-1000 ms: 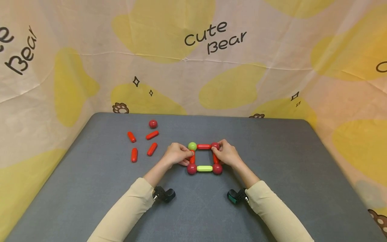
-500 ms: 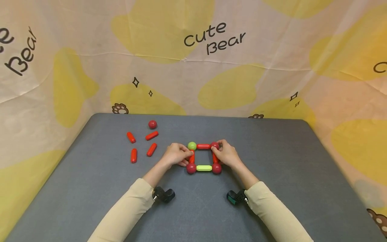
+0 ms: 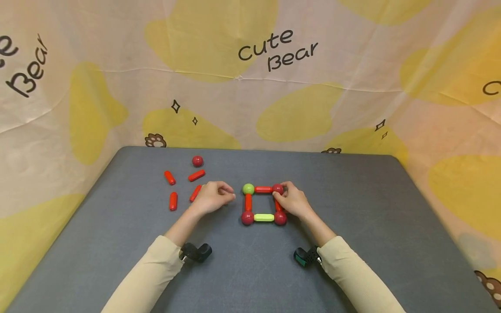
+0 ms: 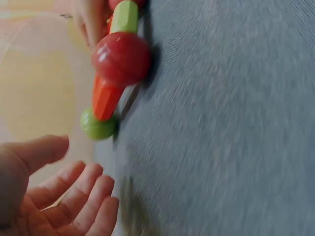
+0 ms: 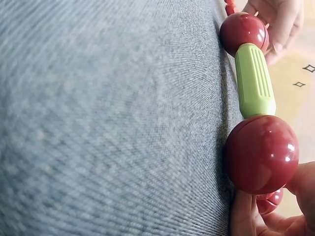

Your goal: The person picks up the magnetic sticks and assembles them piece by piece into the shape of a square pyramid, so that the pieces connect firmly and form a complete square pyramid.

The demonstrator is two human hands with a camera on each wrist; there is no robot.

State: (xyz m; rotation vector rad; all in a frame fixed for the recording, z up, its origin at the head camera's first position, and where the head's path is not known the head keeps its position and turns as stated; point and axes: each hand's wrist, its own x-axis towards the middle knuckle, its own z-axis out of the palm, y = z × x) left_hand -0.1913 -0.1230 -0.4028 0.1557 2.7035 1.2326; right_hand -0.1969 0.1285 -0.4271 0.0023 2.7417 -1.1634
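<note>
On the grey table lies a square of toy building rods and balls. It has a lime ball (image 3: 248, 189) at the far left corner and dark red balls (image 3: 247, 218) at the others. Its near side is a lime rod (image 3: 264, 217); the remaining sides are red rods (image 3: 248, 202). My right hand (image 3: 294, 201) grips the square's right side by the far right ball, partly covering the red rod there. Left of the square, my left hand (image 3: 213, 196) is apart from it, fingers loosely bent and holding nothing. In the left wrist view its palm (image 4: 64, 201) shows bare.
Several loose red rods (image 3: 173, 201) lie on the table (image 3: 352, 195) at the left; one is partly hidden behind my left hand. A single red ball (image 3: 197, 161) sits beyond them. A patterned cloth (image 3: 219, 95) hangs behind the table's far edge.
My left hand has let go of the square's left red rod and moved left toward the loose rods. The right hand and the square stay about where they were.
</note>
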